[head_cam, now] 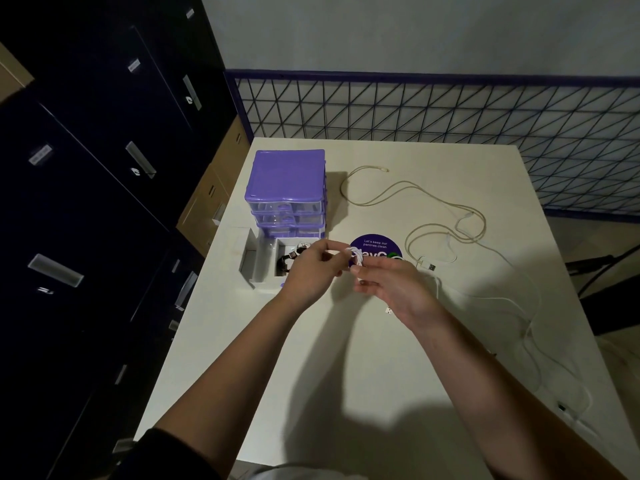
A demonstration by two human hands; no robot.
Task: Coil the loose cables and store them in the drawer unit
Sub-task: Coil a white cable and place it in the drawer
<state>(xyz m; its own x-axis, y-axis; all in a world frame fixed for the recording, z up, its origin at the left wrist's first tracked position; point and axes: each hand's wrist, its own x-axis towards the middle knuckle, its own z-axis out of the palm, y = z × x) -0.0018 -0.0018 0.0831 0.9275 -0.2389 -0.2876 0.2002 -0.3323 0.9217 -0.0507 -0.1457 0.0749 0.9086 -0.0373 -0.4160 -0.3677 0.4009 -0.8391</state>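
Observation:
Between both hands, above the white table [346,368], I hold a small white cable coil [356,257]. My left hand [313,268] pinches its left side and my right hand [391,289] pinches it from the right. A purple drawer unit [286,188] with clear drawers stands at the table's back left. Its bottom drawer [266,263] is pulled out in front of it, with a dark coiled cable [292,258] inside. A long beige cable [408,192] lies loose behind my hands. A white cable [526,327] trails from my right hand toward the table's right edge.
A round purple sticker [375,245] lies on the table behind the coil. Dark filing cabinets [97,168] stand along the left. A wire mesh fence [450,123] runs behind the table. A USB plug [429,266] lies right of my hands.

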